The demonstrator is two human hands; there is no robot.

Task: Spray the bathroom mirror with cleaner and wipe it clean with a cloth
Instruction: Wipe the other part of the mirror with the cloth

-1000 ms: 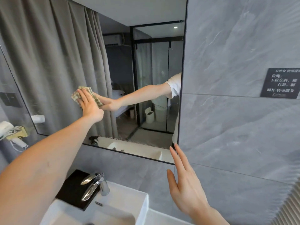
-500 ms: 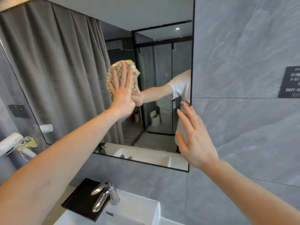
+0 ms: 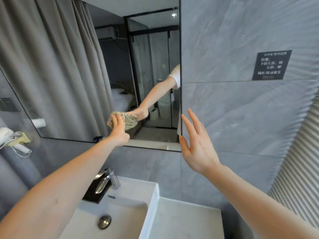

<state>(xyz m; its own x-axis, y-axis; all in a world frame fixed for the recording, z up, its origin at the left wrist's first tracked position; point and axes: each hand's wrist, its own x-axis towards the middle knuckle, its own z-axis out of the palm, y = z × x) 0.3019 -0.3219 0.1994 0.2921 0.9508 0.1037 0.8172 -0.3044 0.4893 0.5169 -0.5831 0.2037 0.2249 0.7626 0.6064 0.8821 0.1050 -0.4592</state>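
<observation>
The wall mirror [image 3: 69,75] fills the upper left and reflects a grey curtain and a glass shower. My left hand [image 3: 119,131] presses a crumpled, pale patterned cloth [image 3: 129,121] flat against the glass low down, near the mirror's bottom edge. Its reflection meets it from the right. My right hand [image 3: 196,145] is raised with straight, spread fingers and holds nothing. It is beside the mirror's lower right corner, in front of the grey tile wall; whether it touches anything I cannot tell. No spray bottle is in view.
A white basin [image 3: 152,195] with a chrome tap [image 3: 107,178] and a black tray [image 3: 95,194] lies below. A white hair dryer [image 3: 10,138] hangs on the left wall. On the right are a black sign [image 3: 271,65] and a ribbed panel [image 3: 302,166].
My left hand has swept the cloth from high on the mirror down and right to its lower edge. My right hand stays raised beside the mirror's right edge.
</observation>
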